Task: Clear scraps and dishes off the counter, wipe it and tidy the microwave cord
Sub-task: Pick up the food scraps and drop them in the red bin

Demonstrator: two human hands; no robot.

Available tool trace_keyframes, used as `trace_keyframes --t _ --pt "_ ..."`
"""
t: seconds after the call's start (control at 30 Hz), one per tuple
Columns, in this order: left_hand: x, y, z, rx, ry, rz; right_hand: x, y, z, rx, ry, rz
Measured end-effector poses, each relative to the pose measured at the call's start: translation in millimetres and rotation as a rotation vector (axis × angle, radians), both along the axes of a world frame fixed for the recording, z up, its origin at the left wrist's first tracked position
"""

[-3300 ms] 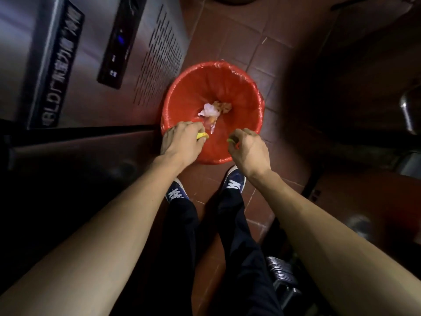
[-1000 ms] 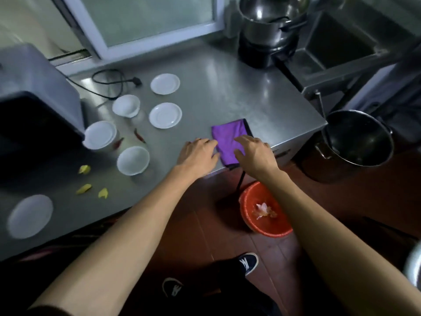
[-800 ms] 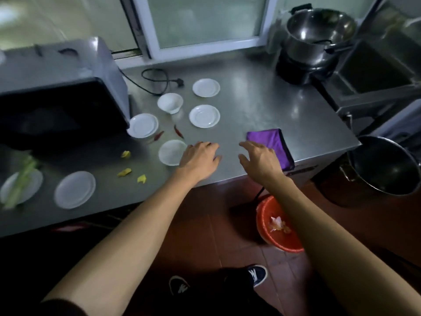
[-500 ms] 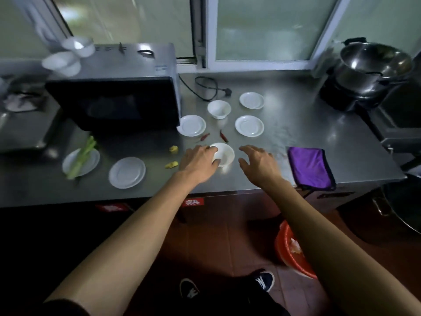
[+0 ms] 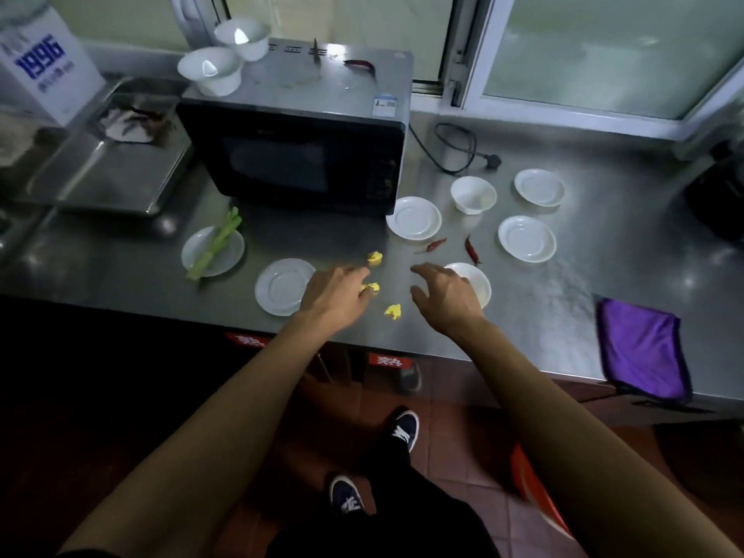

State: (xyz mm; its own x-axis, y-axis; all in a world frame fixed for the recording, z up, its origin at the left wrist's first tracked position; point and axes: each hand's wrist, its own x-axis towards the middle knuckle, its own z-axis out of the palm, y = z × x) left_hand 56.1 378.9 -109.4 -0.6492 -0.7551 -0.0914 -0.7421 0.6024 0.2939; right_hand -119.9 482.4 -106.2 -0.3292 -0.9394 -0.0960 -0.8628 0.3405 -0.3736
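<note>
The left hand (image 5: 336, 294) reaches over the steel worktop (image 5: 563, 300) near its front edge, its fingers (image 5: 359, 275) bent down onto a yellow scrap (image 5: 372, 288); whether they pinch it or only touch it cannot be told. The right hand (image 5: 445, 294) hovers beside it with fingers spread and loosely curved, holding nothing, above the rim of a small white bowl (image 5: 477, 281). A second yellow scrap (image 5: 393, 311) lies between the two hands, a third (image 5: 375, 257) just beyond the left hand's fingers. Two red chillies (image 5: 455, 247) lie past the right hand, among white saucers (image 5: 526, 238). Left of the hands sits an empty saucer (image 5: 280, 285), then a plate with a green stalk (image 5: 215, 245). The microwave (image 5: 298, 126) stands toward the back edge, its cord (image 5: 455, 149) looped loose to its right. A purple cloth (image 5: 640, 348) hangs over the front edge toward the right corner.
</note>
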Motion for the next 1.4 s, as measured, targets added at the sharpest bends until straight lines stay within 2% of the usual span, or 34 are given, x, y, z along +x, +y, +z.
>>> trace_keyframes --t 0.27,0.53,1.07,1.4 --pt "-19.4 -53.9 -28.5 0.116 -0.054 0.113 -18.8 -63.1 -38.6 0.034 -0.091 0.062" --pt "-28.0 -74.9 -62.4 0.126 -0.067 0.101 -26.6 -90.1 -72.5 0.129 -0.145 0.085" --pt "-49.7 -127.0 -115.8 0.106 -0.018 -0.056 12.9 -100.5 -118.6 0.108 -0.162 -0.021" --pt "-60.9 -139.5 -130.7 0.105 0.028 -0.128 28.4 -105.0 -130.9 0.047 -0.101 -0.055"
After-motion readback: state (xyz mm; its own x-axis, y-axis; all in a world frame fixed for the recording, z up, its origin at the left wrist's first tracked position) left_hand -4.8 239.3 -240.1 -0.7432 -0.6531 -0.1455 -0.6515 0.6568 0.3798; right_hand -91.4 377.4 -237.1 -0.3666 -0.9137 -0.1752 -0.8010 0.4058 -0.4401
